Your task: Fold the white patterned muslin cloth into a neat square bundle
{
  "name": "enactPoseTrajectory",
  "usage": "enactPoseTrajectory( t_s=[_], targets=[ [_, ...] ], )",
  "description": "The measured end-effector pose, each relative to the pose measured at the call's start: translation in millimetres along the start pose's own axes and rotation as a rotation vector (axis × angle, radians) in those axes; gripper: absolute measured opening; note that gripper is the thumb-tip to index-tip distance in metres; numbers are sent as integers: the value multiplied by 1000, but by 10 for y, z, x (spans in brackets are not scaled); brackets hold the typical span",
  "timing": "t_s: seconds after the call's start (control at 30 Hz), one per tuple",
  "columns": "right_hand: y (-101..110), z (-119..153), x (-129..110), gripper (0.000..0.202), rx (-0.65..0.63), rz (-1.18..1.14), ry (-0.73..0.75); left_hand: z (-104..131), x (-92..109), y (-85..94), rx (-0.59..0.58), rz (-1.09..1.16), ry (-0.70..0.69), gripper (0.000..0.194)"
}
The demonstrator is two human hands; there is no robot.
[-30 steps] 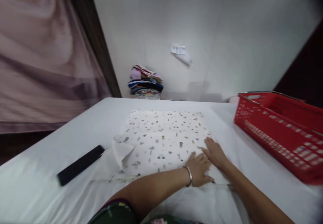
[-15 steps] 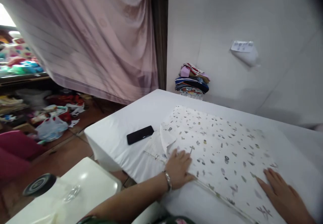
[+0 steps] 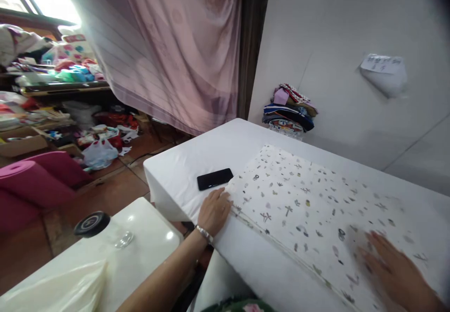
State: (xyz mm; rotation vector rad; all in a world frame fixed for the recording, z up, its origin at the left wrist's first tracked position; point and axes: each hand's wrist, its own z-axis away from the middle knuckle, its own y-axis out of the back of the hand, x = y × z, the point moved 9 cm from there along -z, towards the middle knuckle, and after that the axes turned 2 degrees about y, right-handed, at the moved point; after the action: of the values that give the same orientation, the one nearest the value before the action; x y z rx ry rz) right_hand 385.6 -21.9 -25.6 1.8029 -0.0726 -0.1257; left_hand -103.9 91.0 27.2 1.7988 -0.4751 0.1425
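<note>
A white cloth printed with small grey and green motifs (image 3: 288,209) lies flat on the white-covered table (image 3: 190,157). My left hand (image 3: 214,210), a bracelet at its wrist, rests on the cloth's near left corner; its fingers are stretched out and hold nothing. Over the right part of the cloth is my right hand (image 3: 390,267), blurred by motion, fingers spread. Just beyond my left hand lies a black phone (image 3: 215,179).
Folded clothes (image 3: 290,108) are stacked past the far table edge. A lower white surface (image 3: 140,237) at left bears a black-lidded clear jar (image 3: 105,230) and pale plastic (image 3: 66,288). A pink curtain (image 3: 186,45) hangs behind; pink rolls (image 3: 35,181) stand far left.
My left hand has moved left along the near edge to the corner. The cloth's folded-over corner now lies flat. The view has turned to the left.
</note>
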Motion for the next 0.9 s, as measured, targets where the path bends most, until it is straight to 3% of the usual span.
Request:
enactPoseTrajectory(
  t_s=[0.13,0.27,0.37,0.43,0.53,0.63,0.77,0.9],
  targets=[
    [98,-231,-1371,48,-261,-382,158,-157,-328,30,-17,-19,160,29],
    [309,-442,-2663,35,-337,-623,396,-230,-484,-41,-73,16,280,29],
    [355,-654,-3322,29,-310,-757,492,-269,-437,-90,-97,21,271,22],
    [322,-792,-3641,26,-262,-756,519,-288,-383,-99,-95,23,245,20],
    [231,-943,-3968,30,-200,-716,519,-298,-371,-108,-91,84,262,16],
    [123,-1040,-4113,33,-177,-716,504,-303,-421,-138,-113,206,316,15],
    [-16,-1170,-4035,26,-162,-739,438,-294,-491,-136,-128,358,352,18],
    [-3,-1234,-3765,33,-125,-940,269,-200,-519,-84,-113,320,347,19]
  ],
)
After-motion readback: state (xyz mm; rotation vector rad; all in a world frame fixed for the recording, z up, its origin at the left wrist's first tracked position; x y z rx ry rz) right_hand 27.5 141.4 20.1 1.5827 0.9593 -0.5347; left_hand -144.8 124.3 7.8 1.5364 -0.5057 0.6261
